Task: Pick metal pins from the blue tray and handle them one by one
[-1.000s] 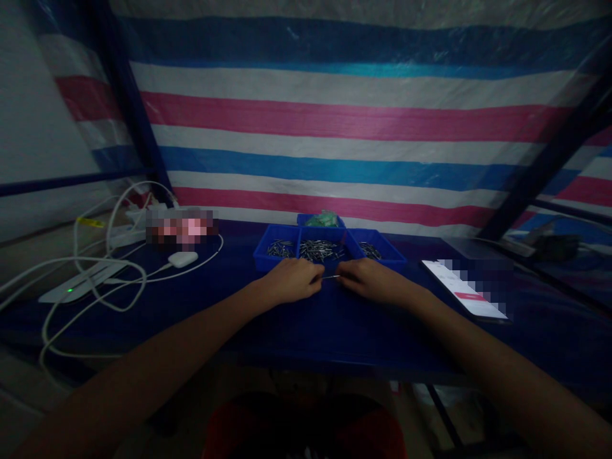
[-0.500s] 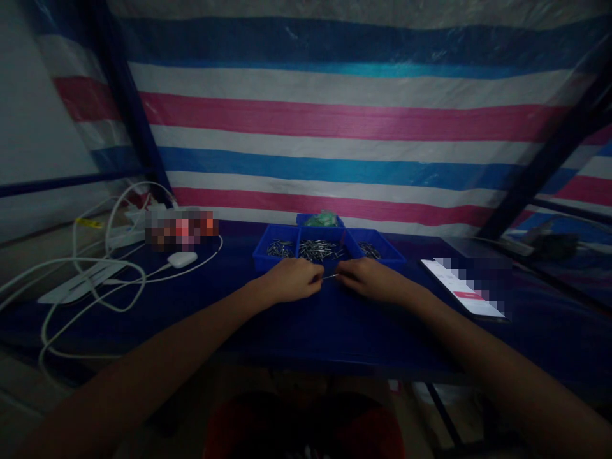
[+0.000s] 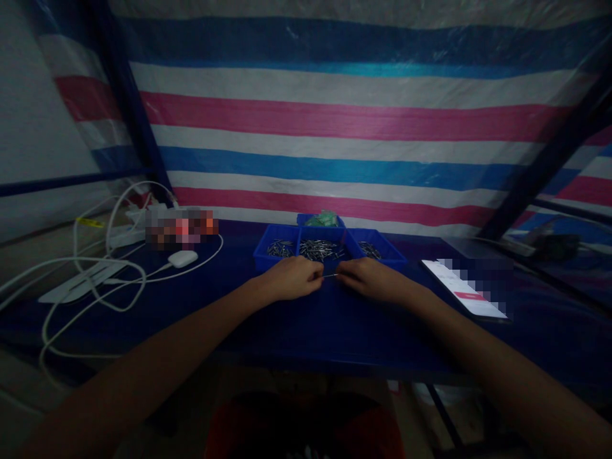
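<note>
My left hand [image 3: 297, 278] and my right hand [image 3: 366, 278] face each other just in front of a blue divided tray. Between their fingertips runs a thin metal pin-like piece [image 3: 329, 275], pinched at both ends; its exact kind is too small to make out. Behind the hands, the blue tray [image 3: 393, 255] holds heaps of small metal pieces [image 3: 315, 247] in its left, middle and right compartments. Green plastic packets [image 3: 322, 220] lie in the compartment at the back.
A lit phone [image 3: 466, 290] lies to the right on the blue table [image 3: 315, 338]. On the left are tangled white cables [image 3: 143, 274], a white earbud-type case [image 3: 182, 259] and a power strip [image 3: 127, 236]. A striped plastic sheet [image 3: 335, 121] hangs behind, between blue metal posts.
Hardly anything differs: both hands keep the thin metal piece pinched between them in the same place. The view has shifted very slightly.
</note>
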Demonstrator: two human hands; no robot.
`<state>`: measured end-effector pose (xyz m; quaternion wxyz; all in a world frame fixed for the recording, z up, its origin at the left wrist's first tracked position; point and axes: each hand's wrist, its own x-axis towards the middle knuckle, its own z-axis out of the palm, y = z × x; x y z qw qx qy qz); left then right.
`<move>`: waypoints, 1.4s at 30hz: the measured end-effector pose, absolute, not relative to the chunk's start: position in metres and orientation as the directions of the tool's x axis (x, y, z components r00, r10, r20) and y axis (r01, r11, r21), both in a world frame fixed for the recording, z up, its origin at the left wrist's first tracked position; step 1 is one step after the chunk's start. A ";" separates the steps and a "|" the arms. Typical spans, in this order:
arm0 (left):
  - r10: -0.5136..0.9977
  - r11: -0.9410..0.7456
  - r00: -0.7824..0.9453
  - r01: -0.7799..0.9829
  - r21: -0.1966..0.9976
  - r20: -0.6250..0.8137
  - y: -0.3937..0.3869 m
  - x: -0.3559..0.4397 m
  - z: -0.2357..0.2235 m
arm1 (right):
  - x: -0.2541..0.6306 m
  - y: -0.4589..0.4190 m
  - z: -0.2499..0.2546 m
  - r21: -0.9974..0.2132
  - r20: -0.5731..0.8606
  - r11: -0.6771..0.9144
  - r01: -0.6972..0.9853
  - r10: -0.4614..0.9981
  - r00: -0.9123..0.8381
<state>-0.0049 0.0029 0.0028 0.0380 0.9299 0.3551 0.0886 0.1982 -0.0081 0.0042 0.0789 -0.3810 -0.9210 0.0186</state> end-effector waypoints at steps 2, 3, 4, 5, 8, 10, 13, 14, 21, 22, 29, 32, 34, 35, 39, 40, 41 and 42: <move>0.670 -0.743 0.730 0.654 0.145 0.137 0.003 -0.005 0.003 | 0.199 -0.008 0.004 -0.094 0.132 0.707 0.701 0.706 -0.695; 0.670 -0.742 0.731 0.653 0.153 0.130 0.003 -0.005 0.003 | 0.199 -0.008 0.005 -0.095 0.133 0.707 0.701 0.706 -0.695; 0.671 -0.741 0.732 0.652 0.162 0.121 0.003 -0.005 0.003 | 0.199 -0.008 0.005 -0.097 0.135 0.707 0.701 0.707 -0.694; 0.671 -0.739 0.732 0.651 0.171 0.113 0.003 -0.005 0.003 | 0.198 -0.008 0.005 -0.098 0.134 0.706 0.701 0.708 -0.694; 0.673 -0.736 0.734 0.652 0.181 0.092 0.003 -0.005 0.002 | 0.198 -0.009 0.006 -0.096 0.130 0.709 0.699 0.705 -0.697; 0.684 -0.727 0.723 0.667 0.161 0.095 0.002 -0.004 0.002 | 0.197 -0.009 0.005 -0.097 0.129 0.711 0.696 0.703 -0.700; 0.702 -0.712 0.702 0.692 0.117 0.119 0.002 -0.004 0.001 | 0.197 -0.009 0.006 -0.105 0.122 0.701 0.705 0.713 -0.691; 0.703 -0.711 0.700 0.695 0.107 0.129 0.002 -0.004 0.001 | 0.198 -0.008 0.006 -0.105 0.121 0.697 0.710 0.717 -0.686; 0.685 -0.725 0.709 0.685 0.065 0.166 0.002 -0.005 0.003 | 0.199 -0.007 0.005 -0.102 0.115 0.696 0.710 0.718 -0.687; 0.682 -0.729 0.711 0.682 0.069 0.171 0.002 -0.005 0.003 | 0.199 -0.008 0.005 -0.103 0.109 0.696 0.711 0.718 -0.687; 0.670 -0.742 0.727 0.662 0.104 0.150 0.003 -0.005 0.000 | 0.199 -0.007 0.004 -0.091 0.124 0.706 0.703 0.708 -0.695; 0.661 -0.750 0.736 0.651 0.119 0.142 0.003 -0.004 -0.001 | 0.200 -0.007 0.004 -0.078 0.150 0.711 0.699 0.702 -0.696; 0.654 -0.756 0.742 0.642 0.125 0.146 0.003 -0.004 -0.001 | 0.201 -0.006 0.004 -0.065 0.163 0.714 0.697 0.697 -0.698; 0.653 -0.758 0.743 0.640 0.126 0.147 0.004 -0.004 -0.001 | 0.201 -0.006 0.004 -0.060 0.166 0.714 0.698 0.696 -0.698; 0.647 -0.762 0.747 0.634 0.127 0.151 0.005 -0.003 -0.003 | 0.202 -0.005 0.002 -0.068 0.162 0.716 0.694 0.695 -0.701; 0.636 -0.771 0.754 0.622 0.136 0.164 0.006 -0.003 -0.003 | 0.202 -0.005 0.001 -0.074 0.159 0.716 0.694 0.696 -0.700; 0.620 -0.785 0.762 0.602 0.147 0.187 0.006 -0.002 -0.004 | 0.202 -0.005 0.000 -0.079 0.157 0.715 0.694 0.697 -0.700; 0.599 -0.801 0.771 0.577 0.158 0.218 0.006 -0.002 -0.004 | 0.201 -0.005 0.000 -0.079 0.156 0.715 0.695 0.697 -0.700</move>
